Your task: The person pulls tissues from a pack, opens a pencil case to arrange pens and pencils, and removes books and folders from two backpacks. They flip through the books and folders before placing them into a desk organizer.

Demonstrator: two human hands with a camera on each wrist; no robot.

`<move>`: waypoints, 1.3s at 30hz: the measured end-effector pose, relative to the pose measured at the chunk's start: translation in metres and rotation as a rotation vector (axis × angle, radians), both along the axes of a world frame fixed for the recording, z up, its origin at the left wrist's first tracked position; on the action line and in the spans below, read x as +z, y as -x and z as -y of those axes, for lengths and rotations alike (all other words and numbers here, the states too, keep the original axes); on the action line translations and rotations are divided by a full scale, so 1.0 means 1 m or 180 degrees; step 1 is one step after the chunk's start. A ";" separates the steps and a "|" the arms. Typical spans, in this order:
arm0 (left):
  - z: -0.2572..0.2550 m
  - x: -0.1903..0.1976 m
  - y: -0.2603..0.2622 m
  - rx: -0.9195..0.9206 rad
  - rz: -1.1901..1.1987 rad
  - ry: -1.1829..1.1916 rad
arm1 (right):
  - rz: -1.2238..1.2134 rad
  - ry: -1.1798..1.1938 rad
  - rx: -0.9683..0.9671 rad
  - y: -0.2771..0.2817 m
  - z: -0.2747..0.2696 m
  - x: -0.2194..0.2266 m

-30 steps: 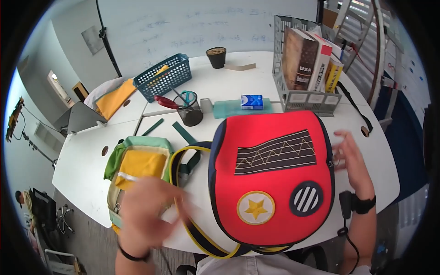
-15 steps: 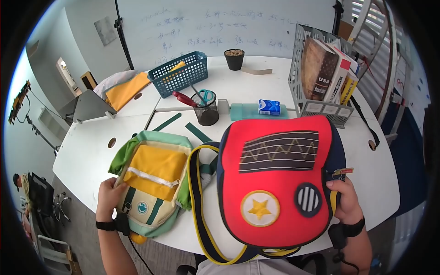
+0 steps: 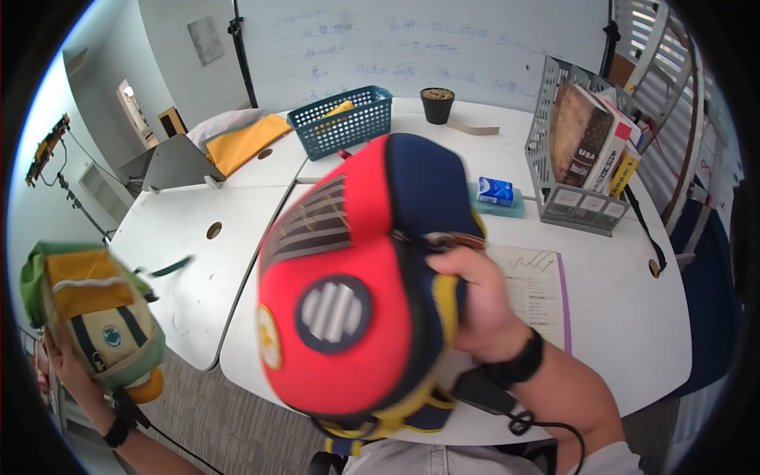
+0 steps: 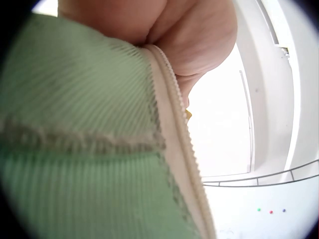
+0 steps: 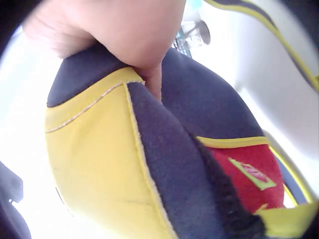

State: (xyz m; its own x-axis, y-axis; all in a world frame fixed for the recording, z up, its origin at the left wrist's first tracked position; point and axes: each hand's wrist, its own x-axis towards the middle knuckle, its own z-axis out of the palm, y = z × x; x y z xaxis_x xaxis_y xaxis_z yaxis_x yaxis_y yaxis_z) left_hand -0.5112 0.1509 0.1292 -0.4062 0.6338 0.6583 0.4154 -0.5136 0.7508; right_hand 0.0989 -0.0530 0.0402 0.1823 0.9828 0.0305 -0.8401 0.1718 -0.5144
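Note:
At the far left of the head view, beyond the table edge, my left hand (image 3: 70, 368) holds a small green, cream and yellow backpack (image 3: 99, 309) by its side. The left wrist view shows my fingers at its ribbed green fabric (image 4: 89, 99), beside a pale zipper (image 4: 182, 129). My right hand (image 3: 484, 305) grips the navy and yellow side of a red backpack (image 3: 380, 269), which is tilted over the table with its front turned left. In the right wrist view, my thumb and fingers pinch the navy fabric near a yellow panel (image 5: 99, 154).
An open notebook (image 3: 542, 297) lies right of the red backpack. Behind stand a grey rack (image 3: 578, 215) of books, a blue tissue pack (image 3: 495, 191), a teal basket (image 3: 340, 131) and a small pot (image 3: 437, 107). The pen cup is mostly hidden behind the backpack.
The green backpack has been taken hold of and carried left off the table by my left hand. My right hand has raised and turned the red backpack leftward, uncovering the notebook.

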 end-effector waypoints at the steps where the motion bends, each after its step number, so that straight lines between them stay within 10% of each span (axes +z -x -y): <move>1: 0.015 0.009 -0.011 0.0004 0.0231 0.0088 | -0.0284 -0.0141 0.0286 0.009 -0.021 -0.004; 6: 0.048 0.018 -0.012 0.0463 0.0136 -0.0027 | -0.0706 -0.0311 0.0687 0.071 -0.107 -0.007; 10: 0.063 0.008 0.047 0.1441 -0.1809 0.0328 | -0.0936 -0.0015 0.0385 0.111 -0.153 -0.025; 16: 0.080 0.026 -0.018 0.0580 0.0415 -0.0394 | 0.0000 0.0381 0.0090 0.105 -0.141 -0.064; 28: 0.046 0.003 -0.080 -0.0506 0.0415 -0.0036 | 0.3790 0.0766 -0.0359 0.085 -0.075 -0.101; 34: 0.039 -0.007 -0.112 -0.1048 0.0327 0.0116 | 0.4030 0.0849 0.0256 0.118 -0.107 -0.094; 39: 0.024 -0.042 -0.163 -0.1638 0.0356 0.0341 | 0.4941 0.0466 0.0590 0.022 -0.013 -0.049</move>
